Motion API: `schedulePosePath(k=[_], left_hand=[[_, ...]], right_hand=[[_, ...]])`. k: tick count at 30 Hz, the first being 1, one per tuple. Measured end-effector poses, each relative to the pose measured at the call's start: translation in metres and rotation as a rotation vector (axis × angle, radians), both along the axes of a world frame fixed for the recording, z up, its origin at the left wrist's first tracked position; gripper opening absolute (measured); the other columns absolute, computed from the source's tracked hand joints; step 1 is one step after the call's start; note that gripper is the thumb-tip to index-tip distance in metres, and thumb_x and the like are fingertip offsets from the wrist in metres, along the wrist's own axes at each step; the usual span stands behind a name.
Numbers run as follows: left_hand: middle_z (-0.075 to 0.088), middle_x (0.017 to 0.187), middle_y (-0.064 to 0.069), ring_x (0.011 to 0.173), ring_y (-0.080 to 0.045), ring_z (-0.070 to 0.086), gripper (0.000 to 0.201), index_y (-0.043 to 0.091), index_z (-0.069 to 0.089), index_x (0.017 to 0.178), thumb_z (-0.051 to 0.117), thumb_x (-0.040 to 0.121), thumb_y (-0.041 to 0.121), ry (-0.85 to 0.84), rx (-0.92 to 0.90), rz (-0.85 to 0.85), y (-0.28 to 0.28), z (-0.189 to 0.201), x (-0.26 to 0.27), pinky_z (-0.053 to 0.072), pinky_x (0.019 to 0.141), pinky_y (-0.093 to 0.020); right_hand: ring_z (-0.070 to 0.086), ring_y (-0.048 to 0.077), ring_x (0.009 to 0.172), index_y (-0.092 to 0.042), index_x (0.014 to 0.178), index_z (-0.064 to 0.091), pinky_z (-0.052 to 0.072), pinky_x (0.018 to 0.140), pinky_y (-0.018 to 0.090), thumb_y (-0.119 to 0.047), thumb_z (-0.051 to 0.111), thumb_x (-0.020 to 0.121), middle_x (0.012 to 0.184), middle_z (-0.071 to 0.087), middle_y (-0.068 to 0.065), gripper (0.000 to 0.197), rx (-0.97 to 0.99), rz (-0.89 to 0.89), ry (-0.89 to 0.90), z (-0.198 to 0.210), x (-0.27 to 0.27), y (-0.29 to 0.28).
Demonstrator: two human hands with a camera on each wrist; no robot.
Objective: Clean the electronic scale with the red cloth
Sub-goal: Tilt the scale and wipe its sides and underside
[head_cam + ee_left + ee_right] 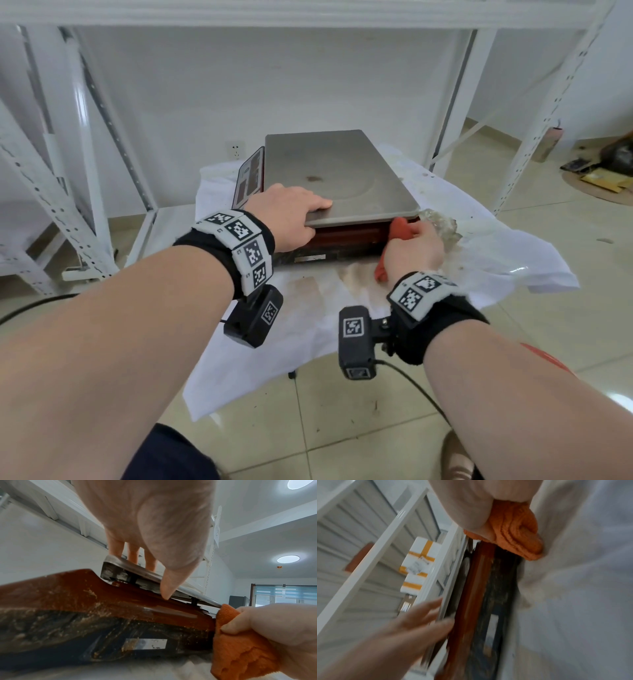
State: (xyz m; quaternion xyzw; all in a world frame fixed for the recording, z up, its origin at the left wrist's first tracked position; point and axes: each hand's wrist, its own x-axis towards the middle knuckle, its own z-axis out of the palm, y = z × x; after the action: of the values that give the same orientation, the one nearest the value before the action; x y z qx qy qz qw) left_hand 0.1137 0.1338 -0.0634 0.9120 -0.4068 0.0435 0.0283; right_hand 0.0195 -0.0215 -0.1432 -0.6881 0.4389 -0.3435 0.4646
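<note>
Steel, dull and stained, forms the weighing pan of the electronic scale, which sits on a white sheet spread over a low surface. From the head view the left hand lies over the pan's near left corner, fingers straight on top of the metal, while the right hand grips the red cloth bunched against the scale's near right corner, just under the pan's edge.

Only the left wrist view shows what lies beneath the pan: the left thumb reaches under the rim toward the red-brown body, the fingers lie on top, and black posts hold the pan clear of the housing. That view also shows crusted grime on the dark lower casing and a scuffed silver label. There the right thumb and fingers are curled tight into the cloth, which looks orange.

Blur smears the right wrist view, yet it shows the cloth's loose end touching the sheet beside the scale's base.

Around the scale stand white slotted shelving uprights, a wall socket behind, a crumpled clear wrapper just right of the right hand, and clutter on the tiled floor at far right. Both wrist-worn cameras with their marker bands hide part of the sheet.
</note>
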Motion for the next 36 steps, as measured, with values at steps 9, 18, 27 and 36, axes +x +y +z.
schedulePosePath(k=[9, 18, 27, 36], left_hand=[[0.04, 0.144, 0.013, 0.13, -0.022, 0.038, 0.055, 0.05, 0.034, 0.136, 0.049, 0.086, 0.035, 0.011, 0.005, -0.006, 0.0, -0.003, 0.004, 0.038, 0.104, -0.042], [0.038, 0.145, 0.012, 0.131, -0.021, 0.037, 0.056, 0.05, 0.034, 0.136, 0.051, 0.085, 0.036, 0.004, -0.006, -0.009, 0.001, -0.006, 0.008, 0.037, 0.105, -0.041], [0.037, 0.146, 0.012, 0.129, -0.023, 0.038, 0.055, 0.049, 0.033, 0.137, 0.05, 0.086, 0.037, 0.001, 0.006, -0.003, 0.0, -0.006, 0.007, 0.036, 0.105, -0.041], [0.038, 0.146, 0.009, 0.131, -0.022, 0.038, 0.056, 0.05, 0.033, 0.137, 0.05, 0.085, 0.038, 0.013, 0.01, -0.015, 0.0, -0.007, 0.01, 0.035, 0.106, -0.041]], right_hand=[[0.061, 0.035, 0.043, -0.023, 0.073, 0.05, 0.051, 0.037, 0.047, -0.029, 0.048, 0.082, 0.077, 0.063, 0.02, 0.011, 0.073, 0.052, -0.058, 0.007, -0.008, 0.009], [0.063, 0.034, 0.067, -0.026, 0.074, 0.05, 0.057, 0.067, 0.042, -0.032, 0.046, 0.07, 0.084, 0.064, 0.015, 0.009, -0.039, 0.207, 0.052, 0.002, 0.004, 0.035], [0.064, 0.034, 0.06, -0.026, 0.074, 0.047, 0.056, 0.048, 0.039, -0.03, 0.04, 0.069, 0.089, 0.064, 0.016, 0.01, 0.053, 0.041, -0.034, 0.007, -0.001, 0.023], [0.063, 0.024, 0.067, -0.023, 0.075, 0.053, 0.055, 0.063, 0.033, -0.017, 0.056, 0.082, 0.067, 0.057, -0.004, 0.01, 0.035, 0.109, -0.01, 0.005, -0.008, 0.015]])
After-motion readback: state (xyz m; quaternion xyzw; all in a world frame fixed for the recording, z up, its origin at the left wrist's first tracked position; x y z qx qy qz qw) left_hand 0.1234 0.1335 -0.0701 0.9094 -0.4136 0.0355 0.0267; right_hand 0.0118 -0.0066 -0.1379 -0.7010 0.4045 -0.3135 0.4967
